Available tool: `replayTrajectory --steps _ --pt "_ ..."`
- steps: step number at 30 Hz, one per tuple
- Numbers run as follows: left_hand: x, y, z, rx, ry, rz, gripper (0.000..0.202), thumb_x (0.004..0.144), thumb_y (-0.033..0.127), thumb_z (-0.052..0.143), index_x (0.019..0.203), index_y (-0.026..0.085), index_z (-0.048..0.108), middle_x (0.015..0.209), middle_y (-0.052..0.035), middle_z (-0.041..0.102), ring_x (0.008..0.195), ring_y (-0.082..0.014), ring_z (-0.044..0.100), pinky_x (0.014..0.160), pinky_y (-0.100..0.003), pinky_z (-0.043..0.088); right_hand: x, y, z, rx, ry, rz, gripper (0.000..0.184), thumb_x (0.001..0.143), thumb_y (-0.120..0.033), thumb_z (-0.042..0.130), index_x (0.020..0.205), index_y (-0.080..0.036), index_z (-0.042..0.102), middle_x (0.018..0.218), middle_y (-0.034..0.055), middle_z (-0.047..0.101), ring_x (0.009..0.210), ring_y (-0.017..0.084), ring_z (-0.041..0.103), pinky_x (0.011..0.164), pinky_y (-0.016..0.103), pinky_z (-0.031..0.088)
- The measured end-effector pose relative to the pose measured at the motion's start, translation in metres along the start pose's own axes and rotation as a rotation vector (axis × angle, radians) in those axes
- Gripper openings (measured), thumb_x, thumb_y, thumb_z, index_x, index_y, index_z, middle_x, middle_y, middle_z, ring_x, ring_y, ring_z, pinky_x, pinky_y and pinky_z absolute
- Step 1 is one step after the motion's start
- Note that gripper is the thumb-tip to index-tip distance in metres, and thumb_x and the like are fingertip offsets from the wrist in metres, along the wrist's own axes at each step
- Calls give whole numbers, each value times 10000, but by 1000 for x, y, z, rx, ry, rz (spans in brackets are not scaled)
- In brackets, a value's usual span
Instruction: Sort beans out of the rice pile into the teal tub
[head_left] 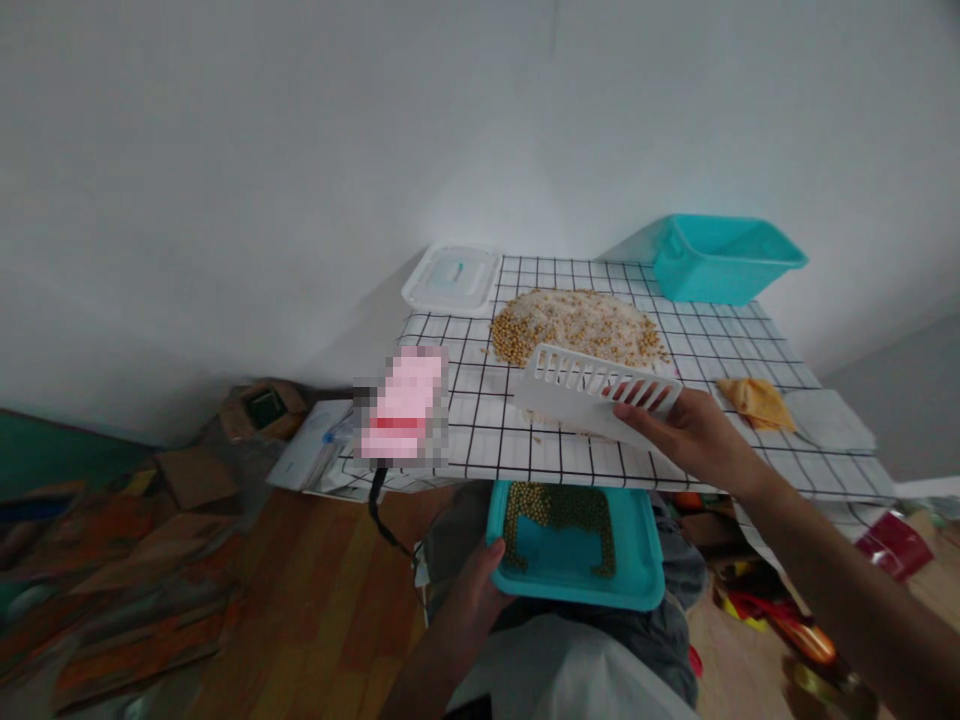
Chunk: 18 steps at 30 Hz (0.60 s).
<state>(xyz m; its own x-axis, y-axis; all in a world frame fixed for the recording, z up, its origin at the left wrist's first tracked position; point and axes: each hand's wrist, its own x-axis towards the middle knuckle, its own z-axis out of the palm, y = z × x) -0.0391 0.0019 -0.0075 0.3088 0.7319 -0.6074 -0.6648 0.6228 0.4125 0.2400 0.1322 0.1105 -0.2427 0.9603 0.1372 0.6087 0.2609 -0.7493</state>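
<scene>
My right hand (pixel 701 435) grips a white plastic panel with a row of slots (pixel 562 388), tilted on its long edge over the table. Behind the panel lies a heap of yellowish beans mixed with white grains (pixel 581 325); a few white grains show along the panel's lower edge. Below the table's front edge, my left hand (pixel 480 580) holds a turquoise plastic container (pixel 651 560) by its left rim, above my lap. Inside it are yellowish beans (pixel 529 500) and dark green beans (pixel 577 508), with part of the bottom bare. The left fingers under the container are hidden.
On the grid-patterned tabletop (pixel 480 440) are a white lid (pixel 454 280), a deep turquoise bin (pixel 724 262), a yellow cloth (pixel 756 402) and a pixelated pink object (pixel 405 405) with a black cord. Cardboard boxes (pixel 199 480) clutter the floor at left.
</scene>
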Motion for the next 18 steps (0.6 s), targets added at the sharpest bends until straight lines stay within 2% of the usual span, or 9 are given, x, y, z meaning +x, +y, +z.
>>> replayTrajectory --steps 6,12,18 --pt "1 1 2 35 18 15 380 866 377 641 1185 178 694 1220 -86 752 1385 -298 486 1211 -486 308 4 3 0 -20 -8 -7 316 925 -446 592 1172 -284 706 1130 7 750 998 249 713 841 371 581" --pt "1 -1 0 10 46 9 426 861 356 667 1237 157 657 1250 -110 736 1376 -305 496 1212 -493 304 1 1 0 8 -52 -37 335 923 -450 591 1184 -272 701 1163 21 737 1038 261 697 922 416 562" --pt "5 -6 -8 -5 55 -20 341 874 342 662 1150 144 695 1164 -111 774 1341 -300 537 1219 -483 293 -8 -4 1 19 -107 -44 289 929 -447 576 1113 -277 721 1067 3 759 966 243 715 842 371 587"
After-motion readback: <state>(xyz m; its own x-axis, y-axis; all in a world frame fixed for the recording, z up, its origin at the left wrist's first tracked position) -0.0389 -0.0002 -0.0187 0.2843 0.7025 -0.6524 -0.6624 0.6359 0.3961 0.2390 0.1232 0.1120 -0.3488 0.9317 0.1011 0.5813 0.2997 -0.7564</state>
